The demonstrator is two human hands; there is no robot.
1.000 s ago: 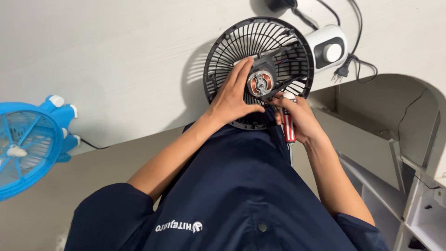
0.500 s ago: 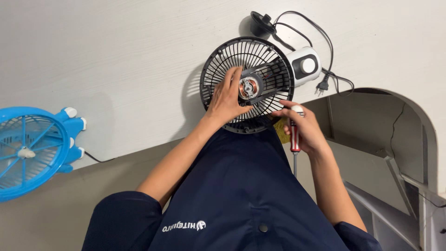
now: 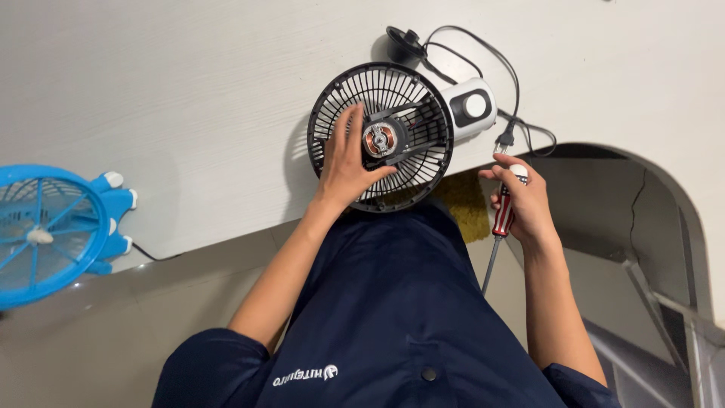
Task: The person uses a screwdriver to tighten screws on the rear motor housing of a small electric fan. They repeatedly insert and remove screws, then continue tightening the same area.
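A small black fan grille [image 3: 377, 91] lies flat on the white table [image 3: 189, 91], its copper-wound motor [image 3: 380, 139] exposed in the middle. My left hand [image 3: 346, 166] rests on the grille with fingers spread beside the motor. To the right, off the fan, my right hand [image 3: 522, 198] grips a screwdriver [image 3: 501, 219] with a red and white handle, shaft pointing down toward me. The fan's white base [image 3: 470, 107] sits behind the grille.
A black power cord with plug [image 3: 507, 113] loops behind the base. A blue fan [image 3: 45, 234] stands at the table's left edge. A yellow cloth [image 3: 464, 200] lies under the table edge. A curved grey frame [image 3: 664, 227] is at right.
My right hand has pulled the screwdriver away from the fan, to the right. My left hand has stayed on the grille. The view has shifted so the fan sits further left.
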